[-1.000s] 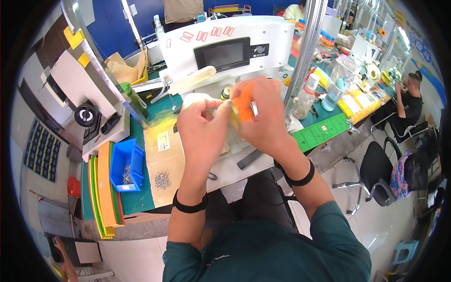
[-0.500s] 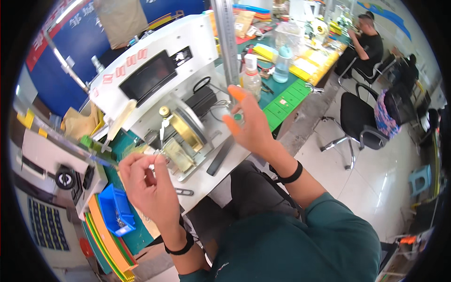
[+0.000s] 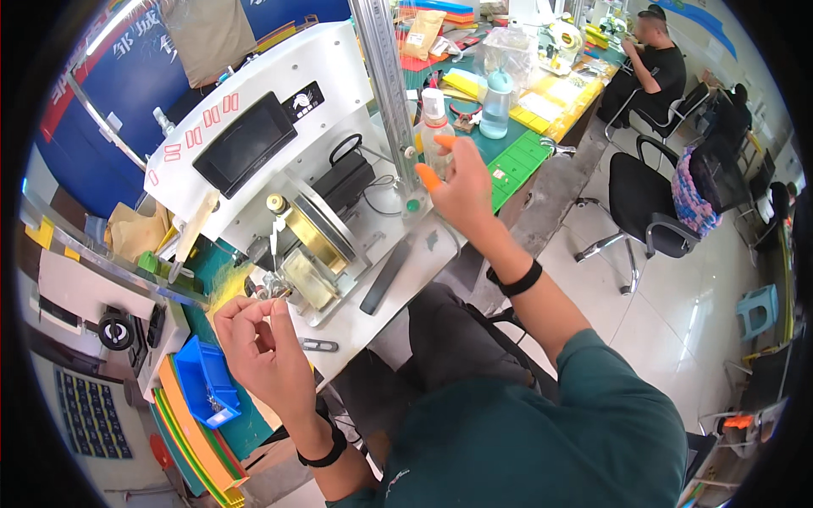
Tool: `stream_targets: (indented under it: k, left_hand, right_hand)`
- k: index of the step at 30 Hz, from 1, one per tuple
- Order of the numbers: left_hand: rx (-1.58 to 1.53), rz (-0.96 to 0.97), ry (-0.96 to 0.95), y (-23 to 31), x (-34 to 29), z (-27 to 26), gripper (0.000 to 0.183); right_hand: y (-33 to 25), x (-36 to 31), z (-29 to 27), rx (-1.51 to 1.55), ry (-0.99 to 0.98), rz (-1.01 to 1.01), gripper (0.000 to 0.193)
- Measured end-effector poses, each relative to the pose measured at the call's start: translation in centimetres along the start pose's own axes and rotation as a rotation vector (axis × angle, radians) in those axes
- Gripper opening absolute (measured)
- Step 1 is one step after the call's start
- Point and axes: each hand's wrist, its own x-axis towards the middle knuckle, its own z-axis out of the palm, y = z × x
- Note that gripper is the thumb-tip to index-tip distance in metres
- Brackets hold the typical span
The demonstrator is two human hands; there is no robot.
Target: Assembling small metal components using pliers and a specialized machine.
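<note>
My left hand (image 3: 269,360) is closed in a pinch at the near left side of a white bench machine (image 3: 339,68). Whatever its fingertips hold is too small to make out. Just beyond them are a small metal fitting (image 3: 269,286) and a clear block (image 3: 309,279), below a brass-coloured wheel (image 3: 315,237). My right hand (image 3: 467,190) is raised over the machine's right side, with orange covers on its thumb and index finger. Those two fingers are apart with nothing between them. Near the thumb sits a green button (image 3: 412,205) on the white base.
A dark flat bar (image 3: 386,278) and a small slotted metal piece (image 3: 318,345) lie on the machine's base. A blue bin (image 3: 203,381) stands at left. Bottles (image 3: 497,106) and a green tray (image 3: 518,165) are at right. A person (image 3: 656,68) sits farther back.
My right hand has moved slightly right and down, away from the upright post. My left hand keeps its pinch in nearly the same place. The view has shifted a little.
</note>
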Motion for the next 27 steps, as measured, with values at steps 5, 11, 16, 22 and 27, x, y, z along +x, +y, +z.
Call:
stream_targets:
  k: [5,11,16,22,27]
  left_hand:
    - [-0.017,-0.029,-0.011,-0.1,0.9,-0.2,0.007]
    - [0.007,-0.041,0.035,-0.6,2.9,-0.5,0.005]
    - [-0.218,0.015,-0.162,0.3,2.5,-0.2,0.007]
    - [-0.252,-0.046,-0.244,1.6,1.1,0.4,0.007]
    - [-0.261,-0.082,-0.237,0.9,0.3,-0.7,0.008]
  right_hand:
    - [3.0,4.2,1.8,-0.237,-0.131,-0.219,0.015]
    - [0.5,7.5,-2.9,-0.472,-0.159,-0.24,0.021]
    - [-11.5,7.7,-14.6,0.45,-1.548,0.07,0.034]
    - [-17.2,1.0,-9.5,0.246,-0.623,-0.288,0.023]
    - [-16.7,-0.7,-5.1,0.31,-0.752,-0.202,0.017]
